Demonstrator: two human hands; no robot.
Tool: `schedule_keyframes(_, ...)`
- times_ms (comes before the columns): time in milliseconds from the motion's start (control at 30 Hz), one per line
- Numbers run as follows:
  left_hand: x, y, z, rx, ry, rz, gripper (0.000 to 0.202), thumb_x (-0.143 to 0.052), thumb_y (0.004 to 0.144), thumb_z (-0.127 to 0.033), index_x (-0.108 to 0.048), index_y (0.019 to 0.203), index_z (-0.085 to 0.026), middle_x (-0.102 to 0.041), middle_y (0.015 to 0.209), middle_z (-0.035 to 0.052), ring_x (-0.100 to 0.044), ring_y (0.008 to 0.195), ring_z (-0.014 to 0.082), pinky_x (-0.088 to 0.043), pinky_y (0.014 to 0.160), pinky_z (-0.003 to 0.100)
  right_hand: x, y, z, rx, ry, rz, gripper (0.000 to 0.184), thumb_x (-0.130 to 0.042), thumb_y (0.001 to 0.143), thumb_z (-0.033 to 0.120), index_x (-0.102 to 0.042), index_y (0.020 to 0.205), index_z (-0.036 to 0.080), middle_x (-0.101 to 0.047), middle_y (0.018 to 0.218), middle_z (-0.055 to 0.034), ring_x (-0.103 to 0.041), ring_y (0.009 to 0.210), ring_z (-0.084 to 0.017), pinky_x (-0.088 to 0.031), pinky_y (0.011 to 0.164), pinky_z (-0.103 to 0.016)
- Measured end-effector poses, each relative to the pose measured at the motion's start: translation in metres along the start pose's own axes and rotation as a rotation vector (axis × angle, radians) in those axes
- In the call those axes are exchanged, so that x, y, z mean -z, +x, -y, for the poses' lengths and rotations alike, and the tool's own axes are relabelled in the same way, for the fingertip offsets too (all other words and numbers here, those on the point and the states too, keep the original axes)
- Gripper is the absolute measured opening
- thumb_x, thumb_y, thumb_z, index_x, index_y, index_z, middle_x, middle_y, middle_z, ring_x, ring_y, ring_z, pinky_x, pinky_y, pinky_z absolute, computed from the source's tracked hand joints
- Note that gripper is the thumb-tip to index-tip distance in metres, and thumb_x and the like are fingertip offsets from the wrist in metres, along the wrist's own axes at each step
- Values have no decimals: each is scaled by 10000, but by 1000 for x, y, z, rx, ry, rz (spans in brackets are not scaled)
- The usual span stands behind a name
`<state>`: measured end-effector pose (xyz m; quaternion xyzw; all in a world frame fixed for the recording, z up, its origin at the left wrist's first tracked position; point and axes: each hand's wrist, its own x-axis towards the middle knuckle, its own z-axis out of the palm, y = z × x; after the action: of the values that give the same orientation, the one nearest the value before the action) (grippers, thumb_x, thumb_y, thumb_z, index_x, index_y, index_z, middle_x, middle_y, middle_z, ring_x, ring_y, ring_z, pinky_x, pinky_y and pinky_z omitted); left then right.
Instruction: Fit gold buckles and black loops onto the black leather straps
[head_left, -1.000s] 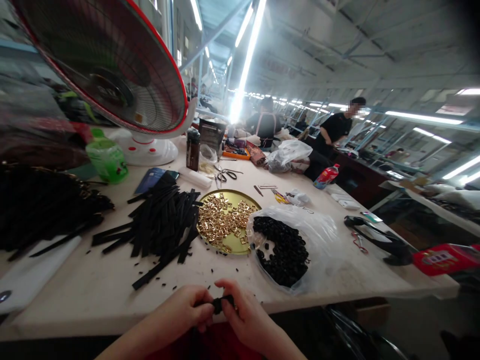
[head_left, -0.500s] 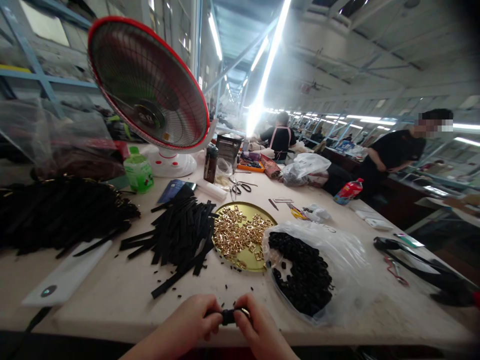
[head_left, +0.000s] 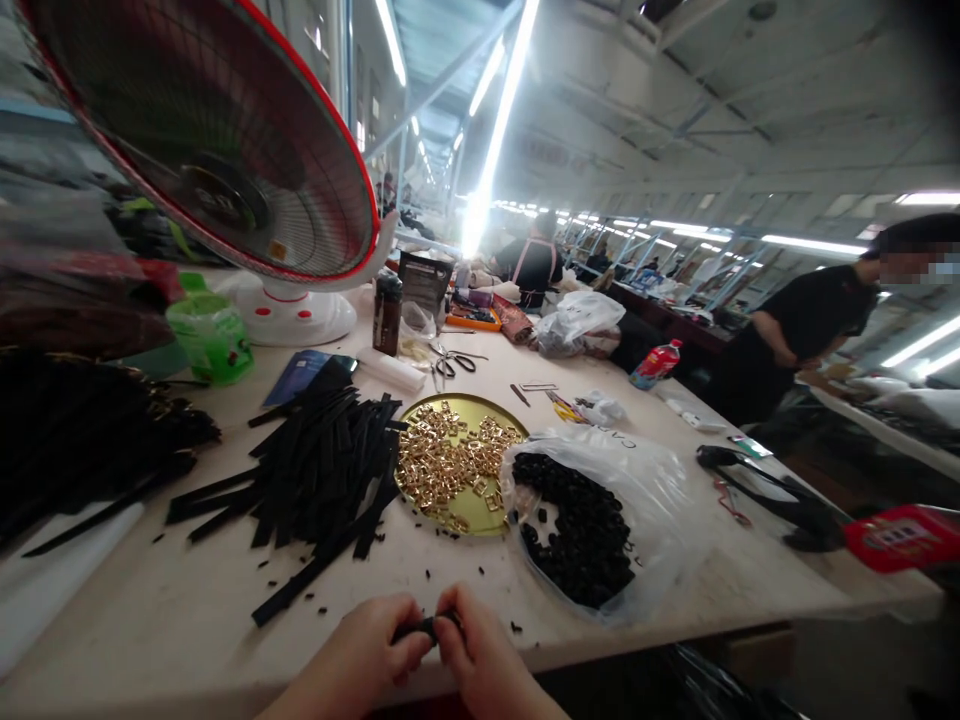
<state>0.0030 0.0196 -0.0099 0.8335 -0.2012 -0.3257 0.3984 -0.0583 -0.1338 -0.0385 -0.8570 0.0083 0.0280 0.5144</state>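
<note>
My left hand [head_left: 367, 642] and my right hand [head_left: 480, 655] meet at the near edge of the table [head_left: 187, 620], both pinched on one small black strap piece [head_left: 424, 626]. Beyond them lies a pile of black straps [head_left: 315, 470]. A round gold tray [head_left: 465, 505] holds several gold buckles [head_left: 442, 455]. To the right, an open clear plastic bag [head_left: 652, 480] holds small black parts [head_left: 581, 530].
A red-rimmed fan [head_left: 210, 140] stands at the back left beside a green bottle [head_left: 210, 335]. More black straps [head_left: 67, 430] are heaped at left. Scissors [head_left: 454, 362], a dark bottle [head_left: 387, 310] and bags sit further back. A person in black [head_left: 810, 320] stands at right; another sits far off.
The camera has swung left and nearer the fan. My hands stay together on the black piece at the table edge. The person in black has moved along the right side.
</note>
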Motion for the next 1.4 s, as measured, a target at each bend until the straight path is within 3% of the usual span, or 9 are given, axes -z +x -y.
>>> schedule_keyframes(167, 14, 3, 2, -28, 74, 69, 211, -409, 722, -278, -575, 630, -186, -625, 575, -3, -571, 550, 160, -335, 498, 215, 0, 9, -2, -142, 337, 147, 217, -363, 871, 366, -465, 919, 181, -520, 612, 26, -454, 499, -103, -354, 477, -211)
schedule_keyframes(300, 23, 6, 4, -52, 130, 49, 297, -362, 774, -339, -558, 614, -183, -590, 575, -11, -533, 548, 155, -321, 517, 226, 11, 15, 7, 175, -65, 64, 319, -489, 828, 332, -497, 1122, 209, -591, 991, -70, -546, 836, -169, -418, 743, -308)
schedule_keyframes(400, 19, 13, 6, -96, 162, 26, 245, -389, 746, -310, -550, 617, -178, -573, 595, -16, -519, 598, 156, -311, 541, 225, 13, 18, 13, 379, -445, 79, 363, -619, 747, 320, -550, 1092, 230, -619, 973, -63, -532, 885, -213, -385, 784, -341)
schedule_keyframes(567, 16, 27, 16, -88, 188, -12, 257, -383, 740, -332, -514, 584, -175, -523, 572, -29, -476, 583, 143, -280, 519, 221, 7, 27, 3, 389, -674, 19, 125, -498, 836, 246, -599, 884, 190, -637, 782, -49, -542, 742, -194, -368, 666, -304)
schedule_keyframes(733, 19, 31, 20, -86, 225, -57, 284, -377, 756, -341, -508, 570, -172, -502, 542, -38, -479, 563, 136, -289, 505, 209, 7, 32, 0, 435, -681, 23, 358, -575, 780, 408, -532, 1082, 221, -620, 880, -51, -528, 807, -210, -361, 691, -309)
schedule_keyframes(967, 40, 29, 10, -86, 385, -284, 251, -391, 823, -303, -600, 768, -174, -620, 814, 59, -561, 811, 197, -365, 696, 245, 5, 39, -9, 350, -727, -1, 221, -585, 777, 282, -583, 989, 221, -611, 925, -62, -516, 860, -226, -378, 735, -333)
schedule_keyframes(1133, 57, 37, 11, 4, 480, -492, 281, -434, 791, -165, -535, 1052, -136, -594, 935, 129, -567, 911, 245, -389, 768, 306, 7, 34, -21, 307, -617, -121, 512, -657, 709, 320, -496, 1176, 185, -546, 1155, -125, -480, 1021, -278, -370, 867, -418)
schedule_keyframes(1300, 56, 17, -18, -99, 506, -562, 224, -413, 831, -271, -570, 954, -171, -594, 950, 100, -558, 927, 246, -387, 809, 312, 15, 9, -7, 229, -312, -229, 310, -518, 803, 239, -549, 1107, 185, -585, 1051, -109, -525, 954, -233, -406, 830, -373)
schedule_keyframes(1400, 55, 1, -44, -217, 148, -584, 222, -460, 802, -383, -541, 867, -187, -615, 764, 19, -588, 713, 181, -432, 657, 250, 16, -8, 6, 146, 58, -156, 384, -509, 812, 340, -492, 1162, 182, -591, 1015, -88, -563, 805, -179, -441, 705, -300)
